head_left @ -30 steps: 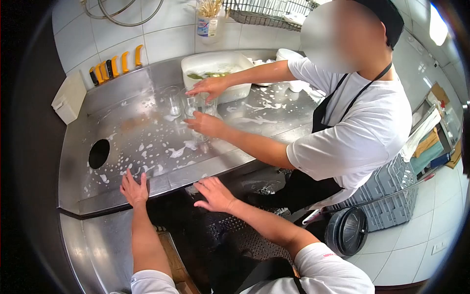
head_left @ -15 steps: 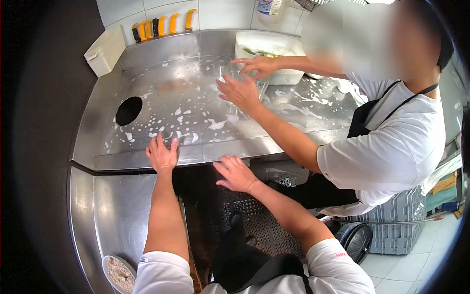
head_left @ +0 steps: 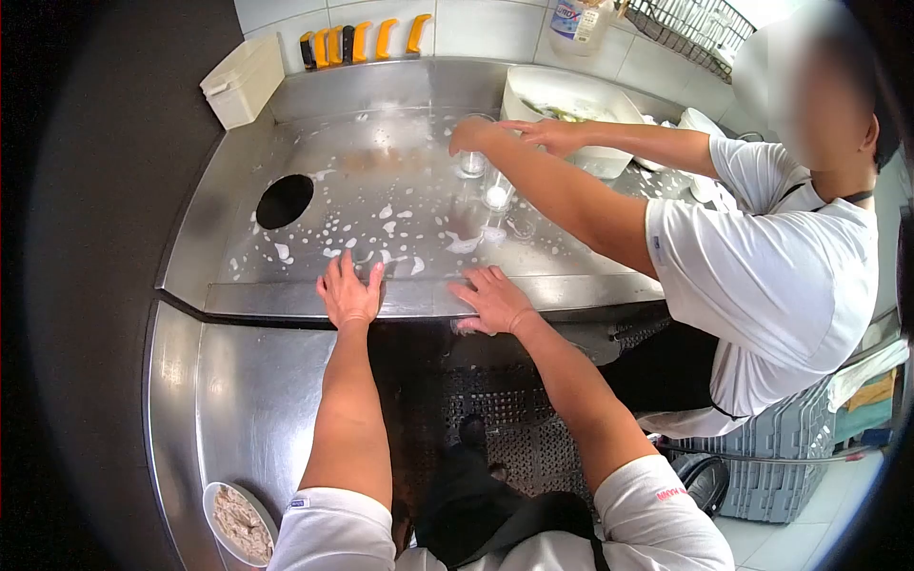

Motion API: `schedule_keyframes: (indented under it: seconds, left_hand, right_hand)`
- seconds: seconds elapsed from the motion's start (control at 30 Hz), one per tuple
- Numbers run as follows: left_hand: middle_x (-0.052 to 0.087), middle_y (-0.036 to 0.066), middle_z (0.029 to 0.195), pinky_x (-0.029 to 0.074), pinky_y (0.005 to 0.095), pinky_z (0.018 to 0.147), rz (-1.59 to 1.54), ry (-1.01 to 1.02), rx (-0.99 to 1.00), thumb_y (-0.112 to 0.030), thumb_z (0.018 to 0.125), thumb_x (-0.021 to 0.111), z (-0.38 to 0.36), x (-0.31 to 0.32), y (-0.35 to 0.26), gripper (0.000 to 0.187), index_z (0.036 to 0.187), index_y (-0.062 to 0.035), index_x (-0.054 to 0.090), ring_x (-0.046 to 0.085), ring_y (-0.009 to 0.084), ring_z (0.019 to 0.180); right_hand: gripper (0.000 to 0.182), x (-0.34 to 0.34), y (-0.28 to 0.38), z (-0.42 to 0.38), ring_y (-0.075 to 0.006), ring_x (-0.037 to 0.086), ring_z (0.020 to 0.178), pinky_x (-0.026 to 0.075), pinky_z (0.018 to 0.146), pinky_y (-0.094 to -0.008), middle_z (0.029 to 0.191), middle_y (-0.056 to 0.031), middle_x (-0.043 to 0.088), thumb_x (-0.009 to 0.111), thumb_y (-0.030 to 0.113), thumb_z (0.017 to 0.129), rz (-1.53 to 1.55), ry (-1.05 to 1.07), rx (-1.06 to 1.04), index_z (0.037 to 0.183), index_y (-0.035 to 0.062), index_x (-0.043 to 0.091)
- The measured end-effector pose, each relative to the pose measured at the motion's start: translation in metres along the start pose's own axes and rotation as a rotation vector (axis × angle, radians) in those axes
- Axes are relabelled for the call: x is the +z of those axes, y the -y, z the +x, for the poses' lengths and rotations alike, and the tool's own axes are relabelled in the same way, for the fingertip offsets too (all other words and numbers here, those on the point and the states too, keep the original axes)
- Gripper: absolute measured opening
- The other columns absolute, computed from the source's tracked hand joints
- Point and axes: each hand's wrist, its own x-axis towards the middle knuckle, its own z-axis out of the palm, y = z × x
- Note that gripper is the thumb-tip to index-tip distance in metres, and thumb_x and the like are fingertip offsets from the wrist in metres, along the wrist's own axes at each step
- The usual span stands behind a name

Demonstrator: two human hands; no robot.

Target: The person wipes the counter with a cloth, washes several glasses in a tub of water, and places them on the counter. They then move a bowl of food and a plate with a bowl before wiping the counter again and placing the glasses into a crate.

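My left hand rests on the front rim of the steel counter, fingers spread, with nothing in it. To its right, my right hand lies at the same rim, its fingers apart and empty. Foam spots dot the wet metal beyond my fingertips. Farther back, a co-worker's hands are at some clear glasses standing on the counter; how the fingers grip them is partly hidden.
A round hole opens in the counter at left. Yellow-handled knives hang on the wall. Behind the glasses is a white tub. The co-worker stands close on my right. A food bowl sits at lower left.
The view has shifted, moving the counter rightward in the frame. My right hand now lies on the counter's rim. The co-worker's nearer arm has reached farther over the glasses.
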Motion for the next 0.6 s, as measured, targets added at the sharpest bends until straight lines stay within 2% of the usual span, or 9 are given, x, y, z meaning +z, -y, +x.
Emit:
schedule_keyframes:
  seconds: [0.27, 0.6]
  left_hand:
    - [0.042, 0.015, 0.146, 0.017, 0.0482, 0.118, -0.02, -0.01, 0.007, -0.064, 0.09, 0.052, 0.0006, 0.0018, 0.0013, 0.076, 0.145, -0.0111, 0.042, 0.034, 0.026, 0.14]
    - [0.041, 0.014, 0.147, 0.017, 0.0474, 0.118, -0.021, 0.017, -0.01, -0.064, 0.089, 0.053, 0.001, -0.0009, -0.0006, 0.077, 0.145, -0.0115, 0.042, 0.035, 0.026, 0.139]
  right_hand:
    - [0.074, 0.0084, 0.0004, -0.0044, -0.0329, 0.045, 0.122, 0.035, 0.105, -0.0424, 0.131, -0.016, 0.048, 0.069, 0.055, 0.081, -0.003, -0.067, 0.056, 0.139, 0.0145, 0.049]
    - [0.068, 0.0115, 0.001, -0.0049, -0.0326, 0.049, 0.113, 0.039, 0.101, -0.0427, 0.119, -0.0144, 0.051, 0.072, 0.052, 0.079, 0.008, -0.116, 0.074, 0.133, 0.0158, 0.052]
